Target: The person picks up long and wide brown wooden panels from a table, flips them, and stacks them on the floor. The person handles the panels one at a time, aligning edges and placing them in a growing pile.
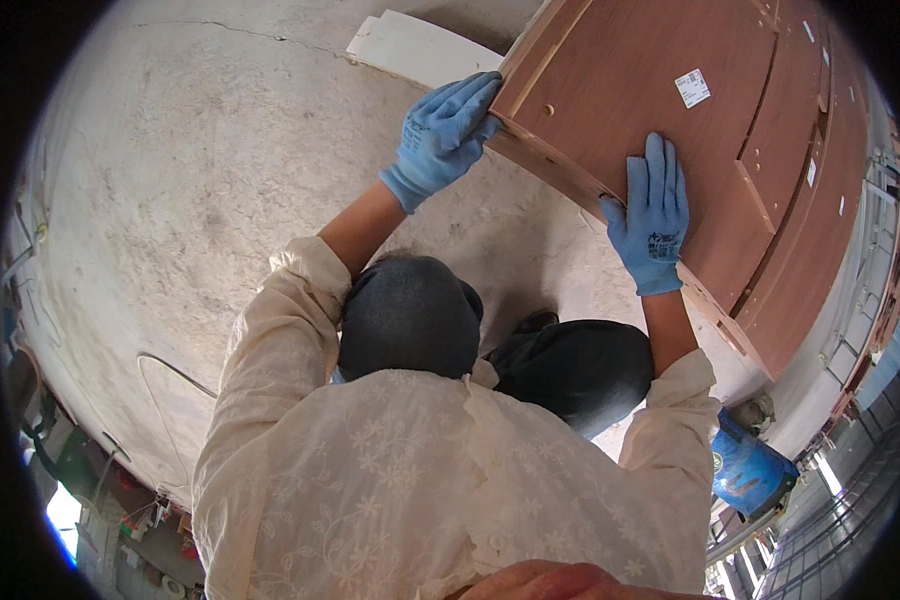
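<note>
A stack of reddish-brown wooden panels fills the upper right, with a white label on its top face. My left hand, in a blue work glove, grips the near left corner of the top panel, its fingers closed together against the edge. My gloved right hand lies flat on the panel by its near edge. Its fingers are stretched out and point away from me, and the thumb sits out to the left near the edge. Small round holes show in the panel near its corner.
A white board lies on the concrete floor beyond my left hand. To the lower right stands a blue bucket. A thin cable runs over the floor at left. My knees are bent below the panels.
</note>
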`<state>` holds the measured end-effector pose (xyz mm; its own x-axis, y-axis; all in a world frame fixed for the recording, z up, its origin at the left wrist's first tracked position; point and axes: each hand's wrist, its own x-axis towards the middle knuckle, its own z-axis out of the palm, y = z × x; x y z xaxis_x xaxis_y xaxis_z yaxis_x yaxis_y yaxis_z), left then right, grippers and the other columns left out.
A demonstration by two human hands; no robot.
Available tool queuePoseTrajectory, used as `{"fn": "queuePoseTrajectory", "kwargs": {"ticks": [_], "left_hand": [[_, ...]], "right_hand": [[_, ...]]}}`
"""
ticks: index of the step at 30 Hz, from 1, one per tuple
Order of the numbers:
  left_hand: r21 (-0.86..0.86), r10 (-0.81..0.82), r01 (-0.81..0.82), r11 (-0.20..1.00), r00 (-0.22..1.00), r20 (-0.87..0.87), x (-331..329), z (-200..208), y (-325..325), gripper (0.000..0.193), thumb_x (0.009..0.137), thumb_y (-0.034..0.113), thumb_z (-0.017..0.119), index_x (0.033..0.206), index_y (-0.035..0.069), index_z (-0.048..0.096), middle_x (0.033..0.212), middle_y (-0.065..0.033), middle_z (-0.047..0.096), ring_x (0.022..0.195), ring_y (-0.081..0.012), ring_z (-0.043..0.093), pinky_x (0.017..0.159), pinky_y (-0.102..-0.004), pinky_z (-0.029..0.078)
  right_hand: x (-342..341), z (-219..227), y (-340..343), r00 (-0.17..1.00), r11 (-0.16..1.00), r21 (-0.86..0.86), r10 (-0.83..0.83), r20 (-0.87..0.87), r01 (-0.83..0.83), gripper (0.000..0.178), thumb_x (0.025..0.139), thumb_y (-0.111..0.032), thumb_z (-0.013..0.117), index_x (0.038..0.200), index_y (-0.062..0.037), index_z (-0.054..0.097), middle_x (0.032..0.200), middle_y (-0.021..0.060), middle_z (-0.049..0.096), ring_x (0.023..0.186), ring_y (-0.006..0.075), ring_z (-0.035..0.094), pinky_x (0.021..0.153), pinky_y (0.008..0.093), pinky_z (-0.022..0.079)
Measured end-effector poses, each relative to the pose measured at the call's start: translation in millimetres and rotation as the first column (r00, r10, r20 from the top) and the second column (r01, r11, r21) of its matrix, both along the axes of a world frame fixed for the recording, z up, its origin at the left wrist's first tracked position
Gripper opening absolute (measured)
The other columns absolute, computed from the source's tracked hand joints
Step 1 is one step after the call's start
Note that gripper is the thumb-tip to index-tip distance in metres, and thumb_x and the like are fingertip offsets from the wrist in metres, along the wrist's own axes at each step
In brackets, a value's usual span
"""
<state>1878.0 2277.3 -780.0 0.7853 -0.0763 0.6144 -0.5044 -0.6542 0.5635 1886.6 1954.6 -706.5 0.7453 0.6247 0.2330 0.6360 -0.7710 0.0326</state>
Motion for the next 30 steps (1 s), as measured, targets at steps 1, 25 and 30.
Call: {"fn": "queuePoseTrajectory", "kwargs": {"ticks": [1, 25, 30], "left_hand": [[-0.004, -0.001, 0.001, 1.000, 1.000, 0.004, 0.1, -0.6, 0.2, 0.043, 0.092, 0.011, 0.072, 0.133, 0.001, 0.064, 0.132, -0.0192, 0.067, 0.115, -0.0354, 0.068, 0.099, -0.0406, 0.056], [-0.008, -0.042, 0.042, 0.999, 0.999, 0.001, 4.4, 25.9, 9.6, 0.045, 0.089, 0.010, 0.068, 0.132, -0.002, 0.062, 0.134, -0.0219, 0.064, 0.122, -0.0394, 0.063, 0.105, -0.0461, 0.050], [-0.004, -0.050, 0.050, 0.999, 0.998, 0.042, 35.2, 82.4, -0.7, 0.053, 0.093, 0.023, 0.065, 0.140, 0.001, 0.058, 0.145, -0.0239, 0.056, 0.135, -0.0421, 0.052, 0.115, -0.0499, 0.039]], "right_hand": [[0.7, -2.9, 0.0, 1.000, 1.000, 0.013, 0.012, 0.010, -0.012, 0.058, 0.096, -0.048, 0.062, 0.136, -0.0072, 0.053, 0.163, 0.0190, 0.033, 0.150, 0.0411, 0.032, 0.123, 0.0515, 0.029], [1.5, -4.5, -3.5, 0.998, 0.995, 0.075, 0.069, -0.005, -0.068, 0.064, 0.099, -0.038, 0.061, 0.150, -0.0063, 0.040, 0.164, 0.0219, 0.029, 0.151, 0.0418, 0.032, 0.123, 0.0537, 0.030], [1.3, 2.0, 0.1, 0.999, 0.997, 0.070, 0.046, -0.015, -0.045, 0.056, 0.097, -0.036, 0.062, 0.137, 0.0010, 0.050, 0.160, 0.0259, 0.034, 0.149, 0.0430, 0.034, 0.121, 0.0544, 0.032]]}}
